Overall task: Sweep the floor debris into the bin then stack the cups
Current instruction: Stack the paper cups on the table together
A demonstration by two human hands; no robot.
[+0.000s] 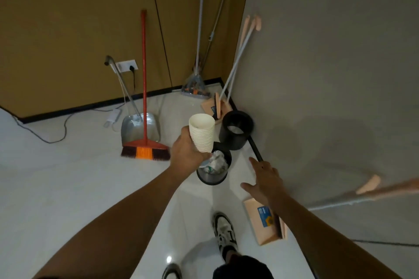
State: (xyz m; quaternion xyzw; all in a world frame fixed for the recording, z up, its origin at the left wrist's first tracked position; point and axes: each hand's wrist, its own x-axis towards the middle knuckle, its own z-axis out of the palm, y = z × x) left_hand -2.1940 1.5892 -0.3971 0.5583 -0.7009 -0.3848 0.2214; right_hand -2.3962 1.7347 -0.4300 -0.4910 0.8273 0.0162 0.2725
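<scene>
My left hand (pixel 184 154) grips a stack of white paper cups (pixel 202 135), held upright above the floor. Just below and to the right of that hand stands a small metal bin (pixel 213 178) filled with crumpled paper and debris. A second bin, black and round (pixel 237 131), stands behind it near the wall. My right hand (pixel 264 180) hovers with spread fingers to the right of the metal bin, holding nothing. A red broom (pixel 145 147) leans on the wall in front of a metal dustpan (pixel 136 129).
A peach dustpan (pixel 266 225) lies on the floor by the right wall, under my right forearm. Another peach broom-and-dustpan set (pixel 217 106) and a mop (pixel 195 88) lean in the corner. A cable and power strip (pixel 112 118) lie at left. My shoes (pixel 225 231) are below.
</scene>
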